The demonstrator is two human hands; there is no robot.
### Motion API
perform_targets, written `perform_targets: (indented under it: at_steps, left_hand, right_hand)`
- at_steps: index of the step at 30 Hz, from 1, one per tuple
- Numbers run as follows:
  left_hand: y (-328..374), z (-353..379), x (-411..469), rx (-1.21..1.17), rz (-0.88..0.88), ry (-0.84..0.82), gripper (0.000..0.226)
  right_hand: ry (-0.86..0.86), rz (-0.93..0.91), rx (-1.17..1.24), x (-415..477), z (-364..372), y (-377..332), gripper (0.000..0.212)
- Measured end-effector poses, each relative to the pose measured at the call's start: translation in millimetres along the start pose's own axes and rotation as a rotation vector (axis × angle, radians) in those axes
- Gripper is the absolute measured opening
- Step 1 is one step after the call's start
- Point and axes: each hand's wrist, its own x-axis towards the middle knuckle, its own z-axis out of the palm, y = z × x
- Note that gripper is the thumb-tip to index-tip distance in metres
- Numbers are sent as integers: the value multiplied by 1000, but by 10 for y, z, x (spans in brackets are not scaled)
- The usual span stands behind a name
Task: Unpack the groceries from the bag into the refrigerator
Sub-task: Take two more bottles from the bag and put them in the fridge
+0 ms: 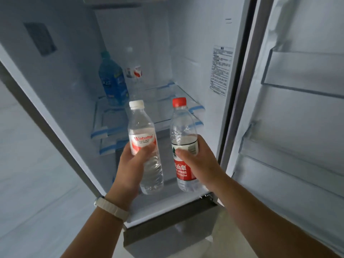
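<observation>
The refrigerator stands open in front of me. My left hand grips a clear water bottle with a white cap, held upright before the lower shelves. My right hand grips a second clear water bottle with a red cap and red label, also upright, just to the right of the first. On the glass shelf farther back stand a blue bottle at the left and a clear bottle with a red and white label beside it. The grocery bag is out of sight.
The open fridge door stretches along the right with bare door bins. More glass shelves with blue edge tape sit below the upper one. A closed drawer front lies under the compartment. A pale wall runs along the left.
</observation>
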Motion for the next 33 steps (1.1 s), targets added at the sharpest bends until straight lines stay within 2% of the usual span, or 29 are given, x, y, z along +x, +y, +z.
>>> perform_targets:
  at_steps: [3, 7, 10, 13, 16, 19, 24, 33]
  left_hand:
    - [29, 53, 192, 8, 13, 54, 26]
    - [95, 20, 409, 18, 41, 134, 35]
    - [174, -57, 578, 16, 56, 172, 51]
    - [268, -146, 793, 43, 95, 214, 47]
    - [384, -237, 1027, 43, 141, 245, 42]
    - [471, -324, 1279, 45, 197, 274, 28]
    - [512, -370, 1721, 10, 255, 372, 41]
    - [259, -351, 2275, -38, 290, 449, 42]
  right_hand:
    - [-43, -22, -9, 327, -3, 15, 35]
    - [-143, -21, 11, 695, 59, -2, 31]
    - [-170, -45, 14, 925, 154, -21, 31]
    - [-191, -56, 15, 1144, 267, -32, 33]
    - [-171, -65, 25, 1356, 387, -71, 34]
    - [-115, -89, 18, 1550, 503, -116, 37]
    - [-41, -124, 7, 1871, 696, -185, 40]
    - [21, -125, 19, 2425, 949, -19, 53]
